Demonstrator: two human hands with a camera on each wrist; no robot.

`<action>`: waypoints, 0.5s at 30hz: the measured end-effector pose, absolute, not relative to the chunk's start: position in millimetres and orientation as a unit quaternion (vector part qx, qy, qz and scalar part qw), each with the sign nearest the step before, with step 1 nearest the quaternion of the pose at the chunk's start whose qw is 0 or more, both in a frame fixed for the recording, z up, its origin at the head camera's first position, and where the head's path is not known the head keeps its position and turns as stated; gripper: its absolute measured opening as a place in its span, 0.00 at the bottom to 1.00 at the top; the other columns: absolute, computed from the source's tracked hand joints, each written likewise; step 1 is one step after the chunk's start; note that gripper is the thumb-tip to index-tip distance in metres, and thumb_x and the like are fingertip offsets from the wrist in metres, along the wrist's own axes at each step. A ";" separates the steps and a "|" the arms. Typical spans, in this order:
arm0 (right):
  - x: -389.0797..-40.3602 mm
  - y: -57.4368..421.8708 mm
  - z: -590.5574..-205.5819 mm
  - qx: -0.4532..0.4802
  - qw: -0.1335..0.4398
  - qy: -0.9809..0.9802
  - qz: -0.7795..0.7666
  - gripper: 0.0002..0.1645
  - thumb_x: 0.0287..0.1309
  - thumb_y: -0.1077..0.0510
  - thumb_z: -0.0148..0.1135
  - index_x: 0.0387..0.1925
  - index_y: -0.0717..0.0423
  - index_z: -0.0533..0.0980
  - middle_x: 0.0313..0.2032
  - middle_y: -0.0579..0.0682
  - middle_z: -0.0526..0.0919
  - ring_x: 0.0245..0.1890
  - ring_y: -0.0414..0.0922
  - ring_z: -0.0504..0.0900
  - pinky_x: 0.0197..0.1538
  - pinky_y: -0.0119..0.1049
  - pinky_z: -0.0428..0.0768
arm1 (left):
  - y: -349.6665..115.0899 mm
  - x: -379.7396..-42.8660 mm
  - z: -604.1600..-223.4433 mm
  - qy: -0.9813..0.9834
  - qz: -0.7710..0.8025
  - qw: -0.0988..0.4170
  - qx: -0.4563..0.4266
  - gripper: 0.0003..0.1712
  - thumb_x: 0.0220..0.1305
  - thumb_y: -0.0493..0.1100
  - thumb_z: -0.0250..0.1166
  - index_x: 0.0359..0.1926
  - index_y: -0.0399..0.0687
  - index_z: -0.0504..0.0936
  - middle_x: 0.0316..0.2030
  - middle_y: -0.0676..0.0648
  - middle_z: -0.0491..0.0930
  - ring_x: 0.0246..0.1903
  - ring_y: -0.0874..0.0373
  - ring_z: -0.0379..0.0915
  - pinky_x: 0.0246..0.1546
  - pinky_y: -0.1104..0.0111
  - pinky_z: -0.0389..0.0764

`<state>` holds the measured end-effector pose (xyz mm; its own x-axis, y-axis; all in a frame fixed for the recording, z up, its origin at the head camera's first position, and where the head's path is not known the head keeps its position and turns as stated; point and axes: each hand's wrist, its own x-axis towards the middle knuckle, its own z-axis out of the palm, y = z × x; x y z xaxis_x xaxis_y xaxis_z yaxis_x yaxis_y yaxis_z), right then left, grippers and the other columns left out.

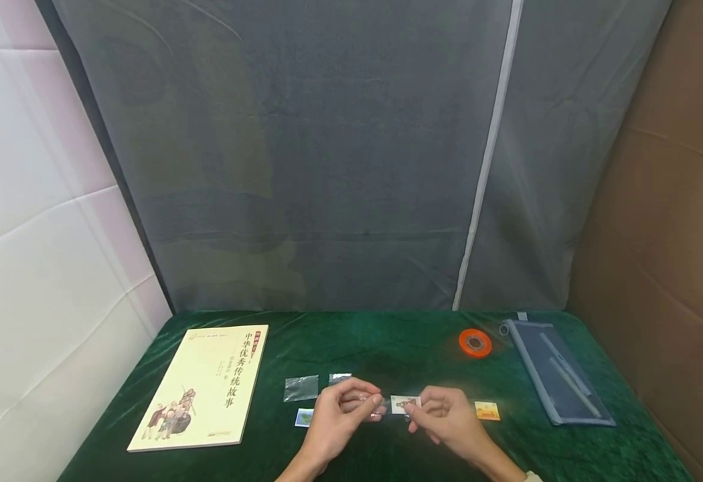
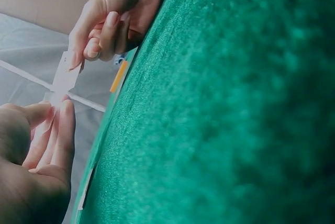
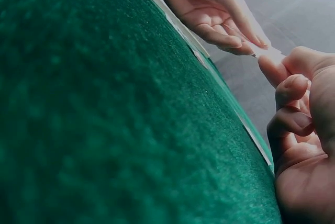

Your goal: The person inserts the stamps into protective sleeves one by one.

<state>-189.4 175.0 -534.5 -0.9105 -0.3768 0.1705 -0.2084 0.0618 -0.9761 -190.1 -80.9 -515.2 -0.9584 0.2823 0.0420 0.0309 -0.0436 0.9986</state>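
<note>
Above the green cloth, my right hand (image 1: 450,420) pinches a small stamp (image 1: 401,404) with a figure picture, thumb in front and fingers behind. My left hand (image 1: 338,416) pinches a small clear plastic sleeve (image 2: 51,97) by its edge. In the left wrist view the stamp's edge meets the sleeve; whether it lies inside the sleeve I cannot tell. A blue-green stamp (image 1: 304,418) lies partly hidden beside my left hand, and a yellow-orange stamp (image 1: 487,411) lies to the right of my right hand.
Beyond my left hand lie a clear sleeve (image 1: 301,388) and another shiny sleeve (image 1: 340,377), partly covered. A cream book (image 1: 207,381) is at left. An orange tape roll (image 1: 475,343) and a blue mesh zip pouch (image 1: 559,375) lie at right. Fabric walls enclose the table.
</note>
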 end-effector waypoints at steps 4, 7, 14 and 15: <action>-189.5 175.3 -534.5 -0.198 0.065 0.733 -0.647 0.12 0.72 0.57 0.71 0.33 0.59 0.81 0.27 0.57 0.91 0.14 0.32 0.73 0.16 0.29 0.73 | -80.8 -189.9 -514.6 0.689 0.710 0.086 0.117 0.16 0.71 0.42 0.75 0.51 0.33 0.86 0.44 0.35 0.92 0.41 0.55 0.93 0.46 0.62 0.92; -189.6 175.4 -534.9 -0.195 0.065 0.737 -0.644 0.12 0.72 0.57 0.71 0.32 0.59 0.81 0.26 0.56 0.91 0.14 0.32 0.73 0.16 0.29 0.73 | -80.5 -189.8 -514.4 0.696 0.704 0.082 0.116 0.16 0.70 0.42 0.76 0.50 0.34 0.86 0.44 0.36 0.93 0.40 0.56 0.93 0.46 0.63 0.92; -189.9 176.1 -535.8 -0.205 0.039 0.722 -0.659 0.13 0.75 0.61 0.67 0.30 0.60 0.79 0.23 0.56 0.89 0.13 0.31 0.72 0.13 0.31 0.70 | -80.0 -189.4 -514.3 0.721 0.681 0.063 0.112 0.13 0.66 0.42 0.79 0.47 0.40 0.89 0.42 0.41 0.93 0.42 0.58 0.92 0.45 0.68 0.91; -190.1 176.1 -535.8 -0.208 0.035 0.720 -0.662 0.14 0.75 0.62 0.66 0.30 0.60 0.78 0.23 0.57 0.89 0.13 0.30 0.72 0.13 0.31 0.69 | -79.9 -189.5 -514.2 0.721 0.681 0.064 0.111 0.13 0.66 0.41 0.79 0.47 0.40 0.89 0.42 0.41 0.93 0.42 0.57 0.93 0.45 0.68 0.91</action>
